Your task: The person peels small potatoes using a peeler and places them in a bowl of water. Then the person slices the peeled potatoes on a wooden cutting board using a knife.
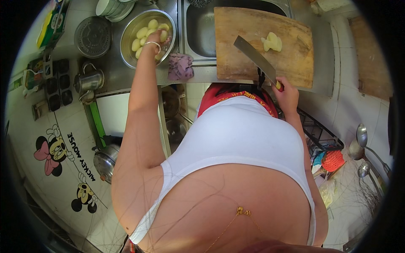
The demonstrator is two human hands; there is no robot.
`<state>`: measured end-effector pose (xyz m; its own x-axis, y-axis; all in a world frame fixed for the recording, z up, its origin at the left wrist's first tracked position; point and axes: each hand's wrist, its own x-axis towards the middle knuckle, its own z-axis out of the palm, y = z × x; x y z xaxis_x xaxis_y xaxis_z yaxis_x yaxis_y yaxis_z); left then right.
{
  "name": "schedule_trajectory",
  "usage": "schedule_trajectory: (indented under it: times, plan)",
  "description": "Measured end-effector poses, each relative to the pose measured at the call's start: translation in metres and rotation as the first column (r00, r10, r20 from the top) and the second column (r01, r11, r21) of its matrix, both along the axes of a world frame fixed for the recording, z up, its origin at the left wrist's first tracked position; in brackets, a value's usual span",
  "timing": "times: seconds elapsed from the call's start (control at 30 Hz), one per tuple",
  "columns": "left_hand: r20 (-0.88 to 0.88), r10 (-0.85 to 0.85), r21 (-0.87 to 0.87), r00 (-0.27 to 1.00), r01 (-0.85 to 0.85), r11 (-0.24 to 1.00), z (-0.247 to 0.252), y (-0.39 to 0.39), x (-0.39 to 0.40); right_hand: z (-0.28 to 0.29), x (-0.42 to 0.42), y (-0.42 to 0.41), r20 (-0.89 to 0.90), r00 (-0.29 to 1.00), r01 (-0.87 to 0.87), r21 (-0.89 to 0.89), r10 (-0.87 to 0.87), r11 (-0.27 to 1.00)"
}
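My left hand (154, 38) reaches into a round steel basin (125, 57) of peeled potatoes (142, 32) and water. The fingers are among the potatoes, partly hidden, so I cannot tell whether they grip one. My right hand (287, 95) is closed on the handle of a kitchen cleaver (255, 57), whose blade slants up and left over the front part of a wooden cutting board (237, 22). Beyond the blade, a small pile of pale potato slices (272, 42) lies on the board, apart from the cleaver.
The board covers part of a steel sink (201, 38). A crumpled purple cloth (180, 66) lies between basin and sink. At left are a perforated steel steamer plate (93, 37), stacked bowls (115, 9) and a metal mug (89, 78). Ladles (362, 135) hang on the right wall.
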<state>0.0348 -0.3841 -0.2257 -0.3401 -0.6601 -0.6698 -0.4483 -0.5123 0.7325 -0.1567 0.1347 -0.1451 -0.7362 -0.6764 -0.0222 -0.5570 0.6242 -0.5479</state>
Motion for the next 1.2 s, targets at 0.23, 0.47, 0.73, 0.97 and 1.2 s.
schedule_trajectory:
  times: [0.23,0.47,0.73,0.97,1.2]
  plan:
    - [-0.319,0.473,0.554,0.821,-0.243,0.796,0.045,0.011,0.002,0.002,-0.001,-0.003,0.015,1.0,0.019,0.001,-0.019,1.0]
    - [-0.37,0.027,0.253,0.929,0.073,0.965,0.036,-0.012,0.021,0.003,-0.006,-0.004,0.024,1.0,0.018,0.021,-0.018,1.0]
    - [-0.31,-0.305,-0.542,0.901,0.096,0.835,0.064,0.09,-0.038,0.004,-0.014,0.0,0.047,0.993,0.105,0.048,-0.107,0.993]
    - [0.138,-0.806,-0.949,0.576,0.31,0.059,0.032,0.226,-0.107,0.003,-0.037,-0.017,0.186,0.973,0.112,0.123,-0.134,0.986]
    - [0.355,-0.816,-0.933,0.457,0.227,-0.278,-0.015,0.246,-0.119,-0.011,-0.041,-0.028,0.209,0.974,0.071,0.102,-0.091,0.992]
